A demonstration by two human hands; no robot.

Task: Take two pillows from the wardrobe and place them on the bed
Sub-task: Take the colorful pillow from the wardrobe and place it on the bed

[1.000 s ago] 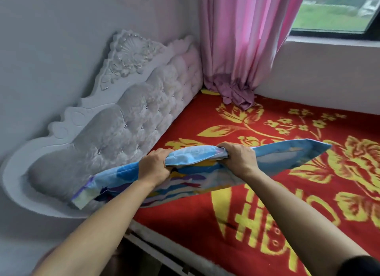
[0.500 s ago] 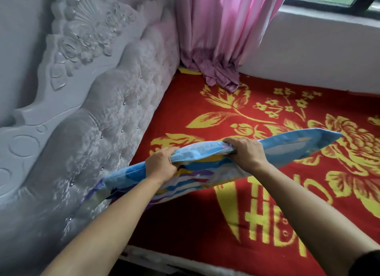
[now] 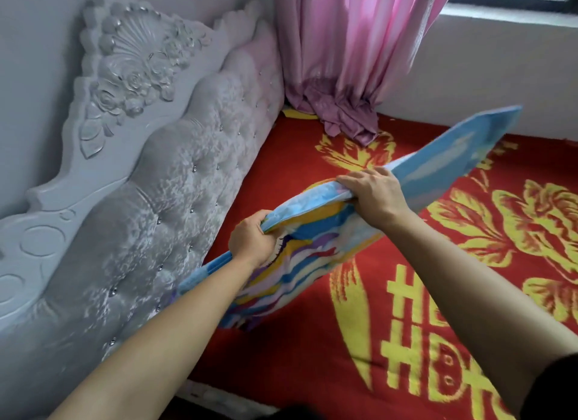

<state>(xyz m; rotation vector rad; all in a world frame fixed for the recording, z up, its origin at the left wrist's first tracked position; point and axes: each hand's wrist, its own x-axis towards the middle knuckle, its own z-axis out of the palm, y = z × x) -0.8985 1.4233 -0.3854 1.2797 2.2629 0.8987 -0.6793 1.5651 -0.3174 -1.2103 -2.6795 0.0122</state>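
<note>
A flat pillow (image 3: 316,257) with a blue case and coloured stripes hangs tilted over the bed (image 3: 312,372), which is covered by a red blanket with yellow flowers. Its far right end is raised and its near left end is low by the headboard. My left hand (image 3: 251,240) grips the pillow's upper edge near its left part. My right hand (image 3: 373,194) grips the same edge near the middle. No second pillow or wardrobe is in view.
A white tufted headboard (image 3: 156,185) with carved flowers runs along the left. A pink curtain (image 3: 344,57) hangs into the far corner and bunches on the bed. A white wall under a window (image 3: 488,69) borders the far side.
The pillow has tilted, its right end rising and its left end dropping toward the headboard. Both hands have moved forward over the bed, still gripping it.
</note>
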